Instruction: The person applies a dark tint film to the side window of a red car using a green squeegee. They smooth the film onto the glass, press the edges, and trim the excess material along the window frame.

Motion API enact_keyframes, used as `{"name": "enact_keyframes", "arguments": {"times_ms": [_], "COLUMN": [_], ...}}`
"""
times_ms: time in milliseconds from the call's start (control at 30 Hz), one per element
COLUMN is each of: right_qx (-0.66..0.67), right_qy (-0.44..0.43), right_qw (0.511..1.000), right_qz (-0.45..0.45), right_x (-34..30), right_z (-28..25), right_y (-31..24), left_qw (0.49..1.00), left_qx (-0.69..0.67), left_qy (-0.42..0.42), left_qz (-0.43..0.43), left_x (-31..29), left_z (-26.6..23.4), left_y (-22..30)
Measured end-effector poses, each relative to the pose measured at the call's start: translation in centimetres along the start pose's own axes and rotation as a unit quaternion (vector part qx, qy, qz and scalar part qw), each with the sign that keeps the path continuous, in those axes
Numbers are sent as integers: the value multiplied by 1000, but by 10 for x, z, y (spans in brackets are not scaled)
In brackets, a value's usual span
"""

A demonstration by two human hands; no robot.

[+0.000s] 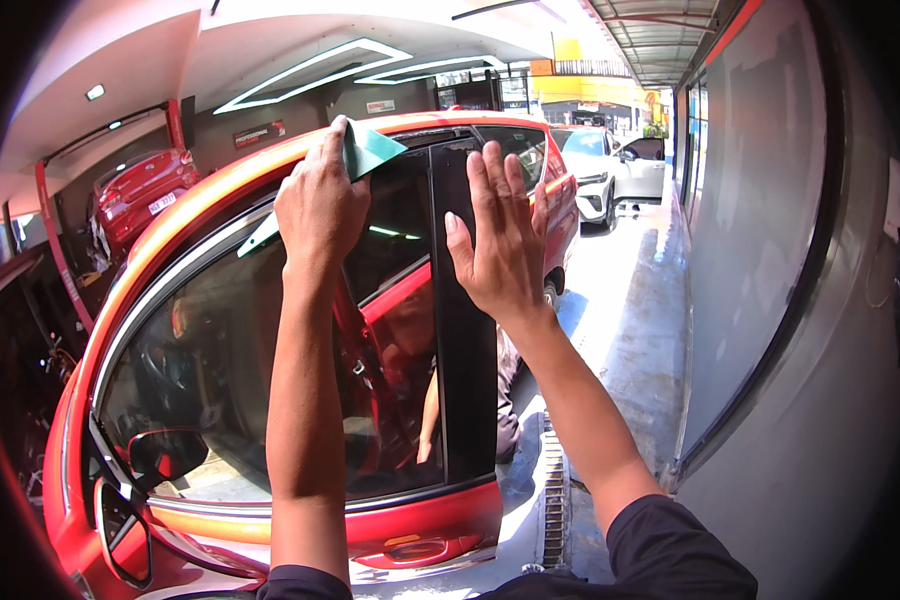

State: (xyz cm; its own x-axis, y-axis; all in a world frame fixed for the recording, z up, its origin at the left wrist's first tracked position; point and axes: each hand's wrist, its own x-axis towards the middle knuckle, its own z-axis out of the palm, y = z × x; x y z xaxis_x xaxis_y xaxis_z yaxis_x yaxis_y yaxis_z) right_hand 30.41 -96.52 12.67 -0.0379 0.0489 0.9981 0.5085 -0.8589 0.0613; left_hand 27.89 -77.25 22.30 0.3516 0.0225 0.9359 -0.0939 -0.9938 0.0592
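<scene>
In the head view, open floor [620,300] right of centre, between the red door [473,512] and the grey wall [760,200]. At upper centre, grasped in the left hand [322,205], a green card [373,151] (a corner jutting right) near the top edge of the window [220,380]. On the right hand [505,240], fingers straightened, grip released, before the black post [467,400]; cannot tell whether touching.

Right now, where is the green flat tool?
In the head view, the green flat tool is in the left hand, near the upper edge of the red car door's window, to the left of the right hand.
</scene>
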Motion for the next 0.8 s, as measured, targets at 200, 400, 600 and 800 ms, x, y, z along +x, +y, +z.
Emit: {"name": "enact_keyframes", "arguments": {"times_ms": [200, 400, 600, 800], "right_qx": [76, 18, 27, 14], "right_qy": [-54, -82, -46, -72], "right_qw": [996, 996, 998, 997], "right_qz": [7, 8, -14, -5], "right_x": [-2, 7, -2, 8], "right_z": [0, 4, -2, -3], "right_y": [1, 0, 7, -1], "left_qw": [1000, 999, 998, 999], "left_qx": [-11, -22, -22, -33], "left_qy": [12, 47, 49, 36], "left_qz": [5, 14, 12, 4], "left_x": [-1, 1, -1, -3], "left_z": [2, 11, 7, 6], "left_y": [2, -6, -3, -5]}}
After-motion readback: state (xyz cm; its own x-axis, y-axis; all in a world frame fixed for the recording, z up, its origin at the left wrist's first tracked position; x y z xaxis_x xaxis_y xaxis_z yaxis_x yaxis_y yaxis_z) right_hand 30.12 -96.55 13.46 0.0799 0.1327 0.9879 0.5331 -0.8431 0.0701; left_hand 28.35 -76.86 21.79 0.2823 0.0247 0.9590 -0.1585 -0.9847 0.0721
